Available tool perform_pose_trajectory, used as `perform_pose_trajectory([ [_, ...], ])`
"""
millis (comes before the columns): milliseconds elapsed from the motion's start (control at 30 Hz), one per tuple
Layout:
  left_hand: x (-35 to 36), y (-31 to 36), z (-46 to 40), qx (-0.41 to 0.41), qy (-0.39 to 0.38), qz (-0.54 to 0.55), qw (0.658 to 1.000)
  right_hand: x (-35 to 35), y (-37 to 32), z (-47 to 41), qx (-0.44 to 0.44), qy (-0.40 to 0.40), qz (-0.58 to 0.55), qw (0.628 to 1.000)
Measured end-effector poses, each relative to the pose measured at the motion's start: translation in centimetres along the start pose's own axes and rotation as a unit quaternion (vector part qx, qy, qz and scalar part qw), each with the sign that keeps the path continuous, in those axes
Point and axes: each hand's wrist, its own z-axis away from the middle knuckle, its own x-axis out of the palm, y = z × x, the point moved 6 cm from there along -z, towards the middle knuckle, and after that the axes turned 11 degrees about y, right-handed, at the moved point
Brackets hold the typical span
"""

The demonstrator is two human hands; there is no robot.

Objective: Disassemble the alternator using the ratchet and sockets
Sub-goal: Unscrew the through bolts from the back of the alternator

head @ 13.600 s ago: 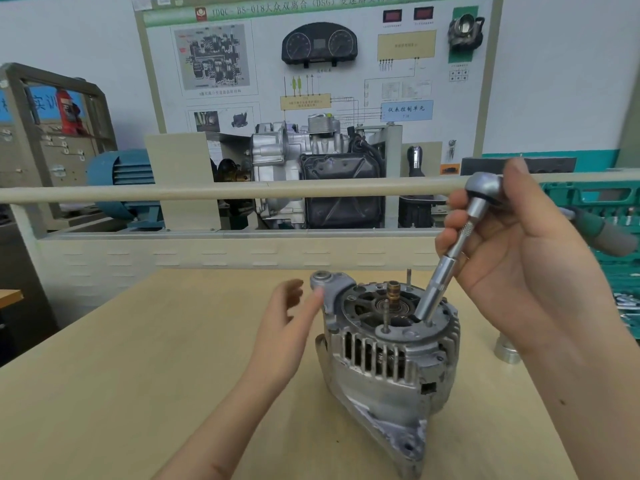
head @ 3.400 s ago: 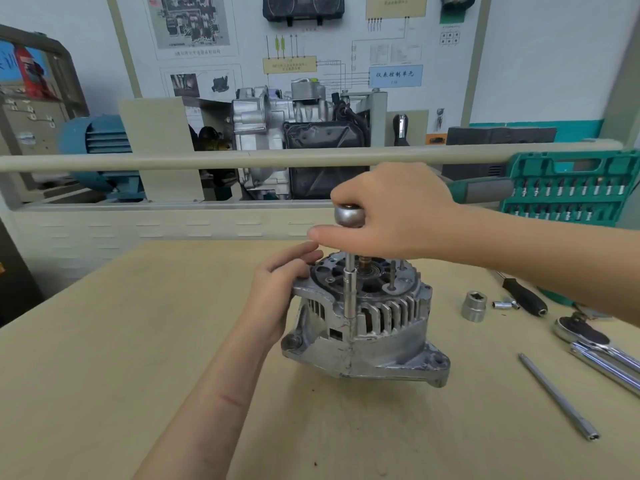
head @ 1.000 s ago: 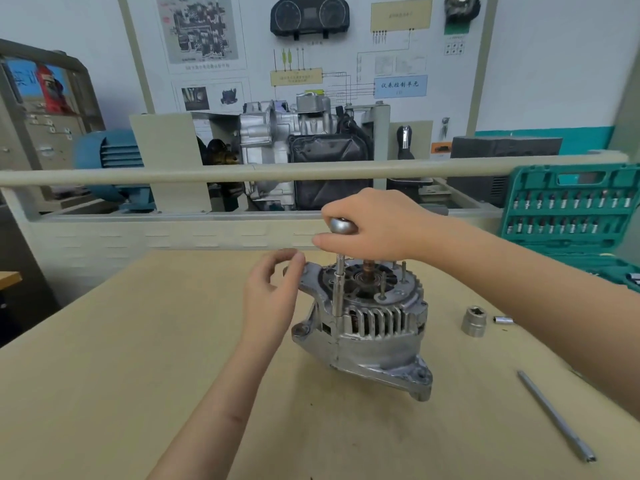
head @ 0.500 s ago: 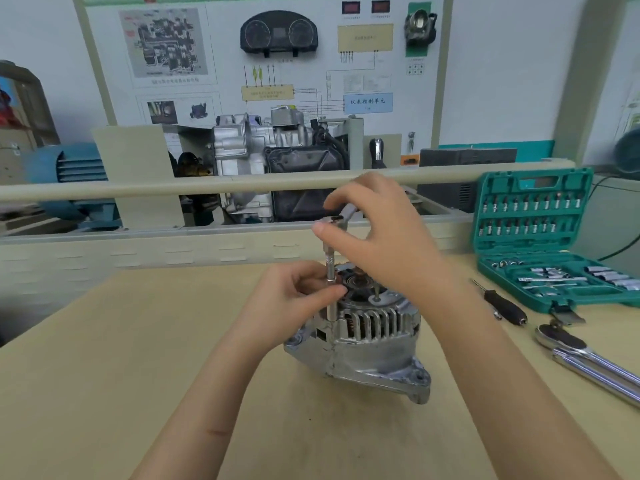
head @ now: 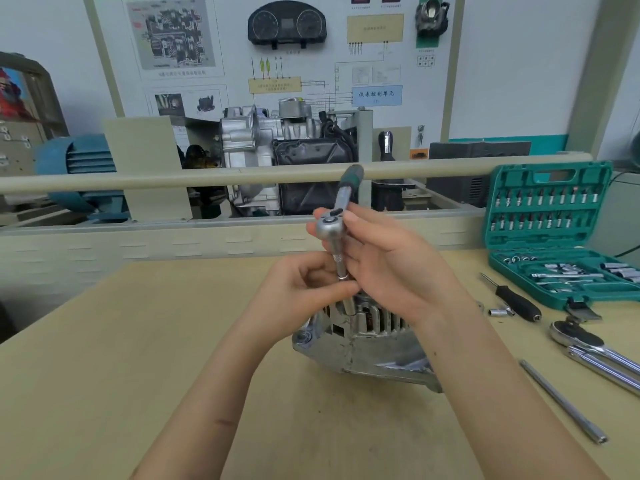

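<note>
A: Looking at the alternator (head: 367, 344) first. It sits mid-bench on the wooden table (head: 104, 358), housing halves not yet split, so by my read you're early in the job w/ most of the teardown left.

B: Any bolts out yet?

A: Can't tell, your hands cover the top face. You've got the ratchet (head: 334, 221) w/ its extension bar (head: 341, 268) standing near upright over the alternator's top, its lower end seeming to run down to the housing, prob. onto a through-bolt. That's a guess, the tip's hidden.

B: Hand pose?

A: Your right hand (head: 388, 265) is raised over the unit, palm partly toward you, fingers curled round the ratchet head & upper bar. Your left hand (head: 301, 296) comes in from the left, thumb & fingertips pinching the bar's lower part, steadying it.

B: Other tools?

A: To your right: green socket case (head: 554, 233) open, a black-handled driver (head: 516, 301), a small loose socket (head: 498, 311) just beside it, a 2nd, bigger ratchet (head: 588, 348) and a long spare bar (head: 562, 401) nearer you.
</note>
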Motion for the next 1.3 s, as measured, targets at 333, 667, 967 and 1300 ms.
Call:
perform_pose_trajectory([
  [333,0.0,-0.2,-0.2,-0.007,0.054,-0.028,0.998,-2.0,-0.2,-0.2,-0.121,0.134,-0.049,0.982],
  [667,-0.1,-0.4,-0.3,-0.023,0.035,-0.013,0.999,-1.9,0.9,-0.7,-0.080,0.108,-0.037,0.990],
  [967,0.0,-0.3,-0.2,-0.020,0.056,-0.021,0.998,-2.0,1.1,-0.7,-0.103,0.134,-0.064,0.984],
  [1300,0.2,-0.3,-0.1,-0.012,0.072,-0.063,0.995,-2.4,1.0,-1.2,-0.065,0.132,-0.069,0.987],
])
